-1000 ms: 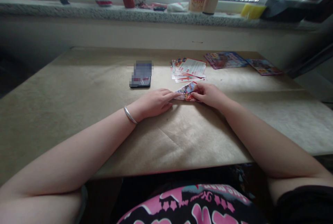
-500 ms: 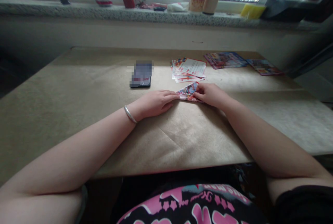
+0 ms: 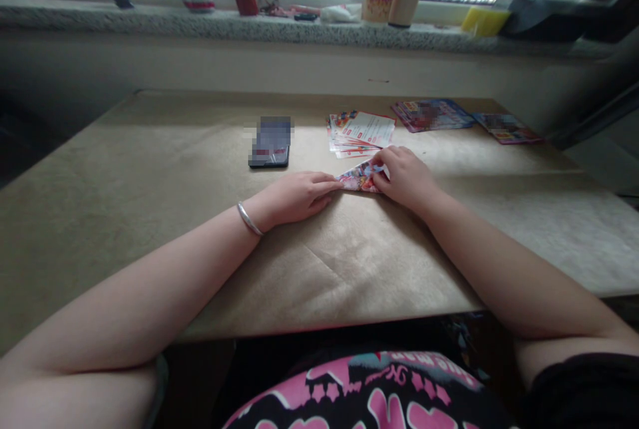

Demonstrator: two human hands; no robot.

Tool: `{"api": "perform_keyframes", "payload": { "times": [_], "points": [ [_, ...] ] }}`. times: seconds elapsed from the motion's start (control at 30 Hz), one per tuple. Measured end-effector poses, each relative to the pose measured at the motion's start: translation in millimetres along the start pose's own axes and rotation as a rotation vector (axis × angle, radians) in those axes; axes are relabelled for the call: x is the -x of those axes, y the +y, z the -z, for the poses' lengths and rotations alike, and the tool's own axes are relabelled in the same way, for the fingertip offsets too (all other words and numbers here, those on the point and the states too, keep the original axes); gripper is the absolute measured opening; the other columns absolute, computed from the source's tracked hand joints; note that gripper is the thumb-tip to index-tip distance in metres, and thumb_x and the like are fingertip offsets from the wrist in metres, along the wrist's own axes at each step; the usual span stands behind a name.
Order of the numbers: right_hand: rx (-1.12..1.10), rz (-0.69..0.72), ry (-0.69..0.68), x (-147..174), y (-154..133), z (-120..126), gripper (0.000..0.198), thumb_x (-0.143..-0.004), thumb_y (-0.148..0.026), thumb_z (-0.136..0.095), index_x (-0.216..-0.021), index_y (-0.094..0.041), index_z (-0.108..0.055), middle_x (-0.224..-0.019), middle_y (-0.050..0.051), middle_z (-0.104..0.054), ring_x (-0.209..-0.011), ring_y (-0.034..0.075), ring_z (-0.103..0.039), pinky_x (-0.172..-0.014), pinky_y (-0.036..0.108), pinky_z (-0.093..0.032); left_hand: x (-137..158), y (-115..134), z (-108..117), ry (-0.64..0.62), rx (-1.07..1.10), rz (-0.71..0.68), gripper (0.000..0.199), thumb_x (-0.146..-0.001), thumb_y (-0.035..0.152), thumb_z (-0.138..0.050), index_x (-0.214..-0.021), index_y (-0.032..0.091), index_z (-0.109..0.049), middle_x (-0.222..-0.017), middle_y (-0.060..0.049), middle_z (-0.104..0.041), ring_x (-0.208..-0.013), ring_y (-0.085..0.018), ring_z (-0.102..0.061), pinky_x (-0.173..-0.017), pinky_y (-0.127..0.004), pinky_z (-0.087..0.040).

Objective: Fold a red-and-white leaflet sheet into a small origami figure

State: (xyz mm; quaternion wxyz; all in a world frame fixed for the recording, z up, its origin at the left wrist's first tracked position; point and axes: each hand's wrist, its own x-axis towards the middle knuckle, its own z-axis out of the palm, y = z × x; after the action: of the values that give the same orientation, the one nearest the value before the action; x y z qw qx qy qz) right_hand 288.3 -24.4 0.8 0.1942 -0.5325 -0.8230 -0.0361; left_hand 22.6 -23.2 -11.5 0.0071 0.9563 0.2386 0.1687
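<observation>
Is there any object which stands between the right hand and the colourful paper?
Nothing visible stands between them: the right hand touches the colourful paper at its right end. The left hand touches its left tip. The fanned cards lie beyond the paper.

Paper [image 3: 356,178] before cards [image 3: 363,131], right of phone [image 3: 270,143]

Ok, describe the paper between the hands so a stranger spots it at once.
On the table, look between the left hand and right hand, nearer than the white cards. The paper there is a small wedge narrowing leftward, more colourful than the cards and, unlike the bright pile at far right, touched by the hands.
</observation>
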Motion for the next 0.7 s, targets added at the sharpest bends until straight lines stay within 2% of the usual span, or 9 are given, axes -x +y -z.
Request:
{"api": "perform_keyframes", "payload": {
  "times": [0.1,0.17,0.27,0.43,0.7],
  "points": [
    [0.044,0.149,-0.004,0,-8,0,0.021,-0.092,-0.033,-0.052,-0.099,-0.020,-0.068,-0.109,0.012,-0.069,-0.107,0.031,-0.053,-0.096,0.043,-0.037,-1,1,1,-0.003,-0.008,-0.001,0.039,-0.095,0.021,-0.049,-0.132,0.018,-0.060,-0.128,-0.012,-0.065,-0.110,-0.021,-0.066,-0.095,-0.035,-0.055],
    [0.026,0.179,-0.066,-1,-12,-2,0.024,-0.093,-0.036,-0.050,-0.093,-0.021,-0.069,-0.102,0.010,-0.071,-0.102,0.028,-0.055,-0.096,0.042,-0.037,-1,2,2,-0.012,-0.021,-0.006,0.040,-0.095,0.021,-0.049,-0.134,0.019,-0.059,-0.127,-0.012,-0.066,-0.108,-0.021,-0.067,-0.093,-0.034,-0.055],
    [-0.014,0.147,-0.113,-3,-13,-10,0.026,-0.093,-0.036,-0.049,-0.086,-0.019,-0.068,-0.097,0.011,-0.069,-0.094,0.025,-0.057,-0.088,0.037,-0.040,-2,4,4,-0.027,-0.035,-0.014,0.041,-0.095,0.020,-0.048,-0.135,0.020,-0.058,-0.126,-0.012,-0.066,-0.105,-0.021,-0.067,-0.091,-0.033,-0.055],
    [-0.146,0.068,-0.091,-8,-5,-20,0.018,-0.088,-0.034,-0.057,-0.080,-0.019,-0.065,-0.091,0.009,-0.069,-0.089,0.023,-0.057,-0.081,0.033,-0.040,-3,5,3,-0.025,-0.053,0.015,0.037,-0.094,0.019,-0.048,-0.128,0.017,-0.062,-0.121,-0.012,-0.067,-0.101,-0.020,-0.068,-0.088,-0.032,-0.056],
    [-0.259,-0.033,-0.118,-10,0,-23,0.016,-0.084,-0.033,-0.064,-0.076,-0.020,-0.066,-0.081,0.005,-0.067,-0.076,0.018,-0.055,-0.069,0.029,-0.037,-5,9,0,0.015,-0.104,0.031,0.030,-0.095,0.018,-0.046,-0.118,0.014,-0.065,-0.117,-0.012,-0.070,-0.099,-0.022,-0.069,-0.088,-0.035,-0.057]
  ]
}}
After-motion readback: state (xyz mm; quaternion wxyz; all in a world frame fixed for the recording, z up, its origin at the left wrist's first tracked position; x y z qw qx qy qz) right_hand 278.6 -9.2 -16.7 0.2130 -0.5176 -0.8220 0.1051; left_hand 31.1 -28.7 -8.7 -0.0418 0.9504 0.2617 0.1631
